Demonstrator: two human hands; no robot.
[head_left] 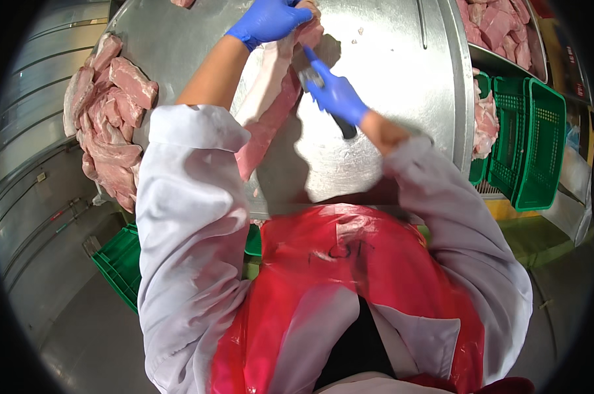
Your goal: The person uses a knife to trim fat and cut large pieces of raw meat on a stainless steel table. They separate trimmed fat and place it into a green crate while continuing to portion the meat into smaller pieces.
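Observation:
A long strip of raw pork [264,131] with a pale fat layer lies lengthwise on the steel work table [408,105]. My left hand [267,23], in a blue glove, grips the strip's far end at the top of the view. My right hand [336,95], also gloved in blue, is closed on a knife [346,125], its dark handle showing below my fingers. The blade is at the strip's right side, partly hidden by my hand.
A heap of pork pieces [113,111] lies at the table's left. At top right is a metal tray of meat [497,26]. Green crates [540,144] stand at the right, near more pieces [484,121]. Another green crate [116,266] sits below left.

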